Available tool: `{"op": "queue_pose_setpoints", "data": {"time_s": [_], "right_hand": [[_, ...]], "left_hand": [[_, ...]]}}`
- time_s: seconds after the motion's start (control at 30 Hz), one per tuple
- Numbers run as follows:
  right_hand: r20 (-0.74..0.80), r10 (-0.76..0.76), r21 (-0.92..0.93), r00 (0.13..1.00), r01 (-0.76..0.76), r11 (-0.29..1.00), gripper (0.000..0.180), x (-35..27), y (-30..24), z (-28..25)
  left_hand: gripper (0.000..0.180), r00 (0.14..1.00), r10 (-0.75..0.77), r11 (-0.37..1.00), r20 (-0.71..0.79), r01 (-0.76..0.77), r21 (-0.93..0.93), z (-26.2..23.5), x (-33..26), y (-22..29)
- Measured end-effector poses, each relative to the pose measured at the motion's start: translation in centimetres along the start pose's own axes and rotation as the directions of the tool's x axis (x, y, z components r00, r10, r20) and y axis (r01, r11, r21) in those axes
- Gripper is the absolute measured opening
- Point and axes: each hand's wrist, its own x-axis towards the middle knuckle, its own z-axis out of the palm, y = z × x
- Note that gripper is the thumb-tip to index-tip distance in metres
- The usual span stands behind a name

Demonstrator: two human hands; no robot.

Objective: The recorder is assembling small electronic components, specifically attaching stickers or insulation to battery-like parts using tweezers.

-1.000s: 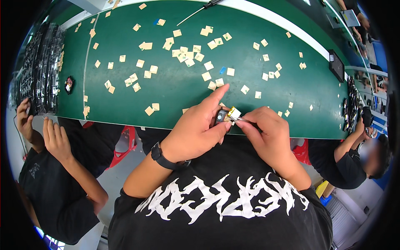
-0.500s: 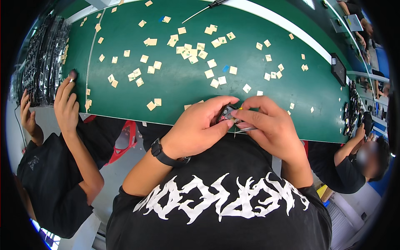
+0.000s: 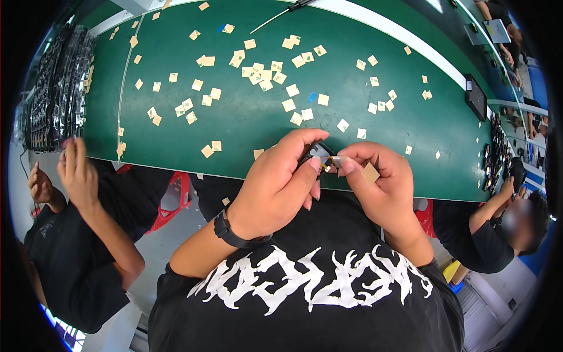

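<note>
My left hand (image 3: 275,176) is closed round a small black device (image 3: 317,151) with a grey inside, above the table's near edge. Against it, my right hand (image 3: 384,182) pinches a small flat silver piece (image 3: 336,160) between thumb and finger. Thin yellow and dark wires and a small white connector (image 3: 326,169) show between the two hands. A tan paper square (image 3: 370,173) sits at my right fingers; whether it is stuck or held there I cannot tell. My left fingers hide much of the device.
Many tan paper squares (image 3: 266,75) lie scattered over the green table (image 3: 246,129). A screwdriver (image 3: 281,16) lies at the far edge. Stacked black parts (image 3: 58,88) stand at left beside a co-worker's hand (image 3: 79,176). A black tray (image 3: 475,98) is at right, near another person.
My right hand has turned and shifted slightly, bringing the silver piece and the tan square into view. The left co-worker's hand has drawn back toward the near edge.
</note>
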Motion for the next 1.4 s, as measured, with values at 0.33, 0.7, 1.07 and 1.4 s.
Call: {"op": "queue_pose_setpoints", "data": {"time_s": [0.33,0.7,1.07,1.4], "right_hand": [[-0.054,0.186,-0.003,0.981,-0.187,0.982,0.012,0.2,0.7,1.2],[-0.042,0.057,-0.220,0.998,-0.065,0.973,0.012,0.7,0.0,1.8],[-0.069,0.360,0.185,0.930,-0.343,0.921,0.015,1.1,1.1,2.6],[-0.153,0.226,0.056,0.962,-0.220,0.974,0.012,1.7,1.6,3.4]], "left_hand": [[0.021,0.987,0.101,0.981,-0.124,-0.078,0.175,0.0,0.8,-1.6],[0.026,0.962,0.270,0.894,-0.047,-0.233,0.383,-0.5,0.9,-2.4],[0.039,0.968,0.250,0.900,0.016,-0.238,0.365,-1.3,0.5,-2.6],[0.041,0.987,0.158,0.981,0.027,-0.160,0.113,-2.1,0.2,-3.1]]}}
